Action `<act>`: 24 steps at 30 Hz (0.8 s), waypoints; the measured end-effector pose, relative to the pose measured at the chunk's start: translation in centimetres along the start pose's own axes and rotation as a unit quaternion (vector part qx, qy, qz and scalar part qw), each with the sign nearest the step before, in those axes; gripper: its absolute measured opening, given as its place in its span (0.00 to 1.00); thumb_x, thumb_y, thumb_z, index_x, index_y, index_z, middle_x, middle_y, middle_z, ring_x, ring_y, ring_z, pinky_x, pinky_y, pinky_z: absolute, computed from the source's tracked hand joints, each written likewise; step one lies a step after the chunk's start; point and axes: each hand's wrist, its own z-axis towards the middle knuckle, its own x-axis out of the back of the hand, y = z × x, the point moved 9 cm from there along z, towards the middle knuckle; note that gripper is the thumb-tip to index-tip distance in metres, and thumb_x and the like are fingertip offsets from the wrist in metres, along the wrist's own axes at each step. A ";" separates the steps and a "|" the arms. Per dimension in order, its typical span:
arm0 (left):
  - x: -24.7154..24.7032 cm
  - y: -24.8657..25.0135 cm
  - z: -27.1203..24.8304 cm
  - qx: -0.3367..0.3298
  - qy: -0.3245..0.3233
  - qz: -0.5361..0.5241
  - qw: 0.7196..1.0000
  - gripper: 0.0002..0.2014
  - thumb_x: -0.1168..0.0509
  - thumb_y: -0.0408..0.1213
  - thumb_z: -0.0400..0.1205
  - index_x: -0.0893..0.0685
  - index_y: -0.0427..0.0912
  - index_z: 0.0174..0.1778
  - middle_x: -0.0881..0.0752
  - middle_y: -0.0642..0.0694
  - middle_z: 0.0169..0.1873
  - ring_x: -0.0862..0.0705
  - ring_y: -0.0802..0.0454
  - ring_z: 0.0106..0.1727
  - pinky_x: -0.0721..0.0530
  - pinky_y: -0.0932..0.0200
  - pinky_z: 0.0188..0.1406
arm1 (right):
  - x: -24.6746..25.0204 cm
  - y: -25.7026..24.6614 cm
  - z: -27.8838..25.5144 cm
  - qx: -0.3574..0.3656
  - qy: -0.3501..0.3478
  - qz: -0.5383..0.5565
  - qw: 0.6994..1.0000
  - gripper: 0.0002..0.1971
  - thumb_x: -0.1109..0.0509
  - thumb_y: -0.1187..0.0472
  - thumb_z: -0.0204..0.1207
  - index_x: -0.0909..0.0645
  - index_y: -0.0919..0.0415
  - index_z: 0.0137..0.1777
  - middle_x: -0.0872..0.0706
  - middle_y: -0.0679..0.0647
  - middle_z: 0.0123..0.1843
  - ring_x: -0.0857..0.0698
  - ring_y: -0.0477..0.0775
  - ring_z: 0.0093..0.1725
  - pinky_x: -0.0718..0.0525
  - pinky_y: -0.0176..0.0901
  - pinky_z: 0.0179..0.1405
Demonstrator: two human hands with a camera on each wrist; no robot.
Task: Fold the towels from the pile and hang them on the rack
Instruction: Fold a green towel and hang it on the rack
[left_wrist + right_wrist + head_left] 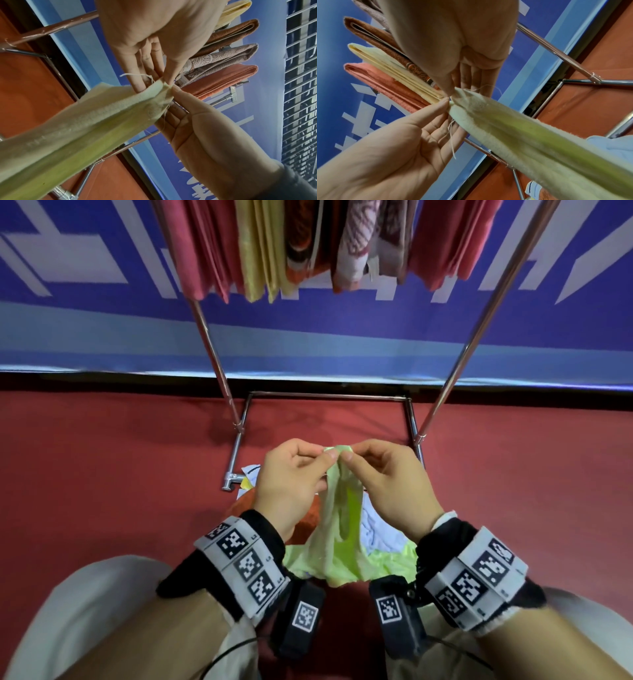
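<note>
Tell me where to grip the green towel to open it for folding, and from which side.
Grip the green towel along its top hem, one corner per hand, pinching from above. It hangs bunched from one spot where the left hand and right hand both pinch it; parting the hands along that edge would likely spread it.

One left hand (291, 477), one right hand (394, 484), one rack (217, 364), five hung towels (260, 248), one green towel (339, 542), at least three piled towels (380, 529).

Blue banner (85, 337) with white shapes is running across the back. Red floor (102, 474) is spreading beneath it. Dark metal grille (302, 94) is showing beside the banner.
</note>
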 end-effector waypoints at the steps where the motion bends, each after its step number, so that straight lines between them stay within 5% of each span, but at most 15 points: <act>1: 0.0 0.1 0.1 -0.001 0.001 0.000 1.000 0.06 0.25 0.33 0.80 0.16 0.36 0.44 0.09 0.31 0.46 0.09 0.34 0.53 0.12 0.31 0.58 | 0.0 -0.1 0.0 0.006 -0.001 -0.008 1.000 0.08 0.27 0.59 0.84 0.10 0.49 0.44 0.08 0.43 0.37 0.13 0.40 0.36 0.15 0.48 0.42; 5: -0.5 0.2 0.1 -0.005 -0.020 0.001 1.000 0.06 0.24 0.35 0.79 0.15 0.39 0.43 0.08 0.34 0.47 0.09 0.43 0.52 0.12 0.38 0.60 | 0.3 0.1 0.1 0.011 0.003 -0.036 0.999 0.07 0.27 0.56 0.83 0.08 0.51 0.48 0.06 0.44 0.42 0.08 0.45 0.45 0.11 0.57 0.53; 11: -1.2 0.1 0.1 -0.004 -0.039 -0.002 0.999 0.03 0.27 0.32 0.82 0.12 0.36 0.47 0.07 0.39 0.46 0.08 0.45 0.52 0.11 0.44 0.61 | 0.8 0.1 -0.3 0.019 0.024 -0.047 0.998 0.15 0.33 0.46 0.80 0.07 0.52 0.53 0.05 0.43 0.44 0.07 0.45 0.48 0.11 0.59 0.54; 18: -1.2 0.3 0.0 -0.022 -0.039 0.008 0.999 0.03 0.27 0.31 0.81 0.13 0.36 0.44 0.07 0.38 0.42 0.07 0.44 0.50 0.10 0.47 0.58 | 0.9 -0.4 -0.9 0.045 0.044 -0.080 0.995 0.10 0.31 0.53 0.84 0.07 0.51 0.54 0.06 0.47 0.42 0.08 0.50 0.44 0.11 0.58 0.48; 22: -1.3 0.2 0.1 -0.030 -0.040 0.008 0.999 0.04 0.25 0.33 0.80 0.12 0.37 0.41 0.08 0.33 0.40 0.08 0.37 0.49 0.12 0.40 0.60 | 0.5 -0.6 -0.8 0.059 0.029 -0.099 0.993 0.11 0.31 0.58 0.86 0.09 0.50 0.60 0.06 0.42 0.51 0.09 0.40 0.53 0.11 0.53 0.56; 24: -1.1 0.2 0.2 -0.037 -0.036 0.011 0.999 0.05 0.24 0.33 0.79 0.11 0.37 0.40 0.09 0.37 0.34 0.10 0.43 0.42 0.11 0.40 0.56 | -0.1 -0.6 -0.8 0.065 0.006 -0.096 0.993 0.11 0.31 0.59 0.85 0.10 0.51 0.63 0.06 0.42 0.54 0.09 0.39 0.56 0.11 0.52 0.59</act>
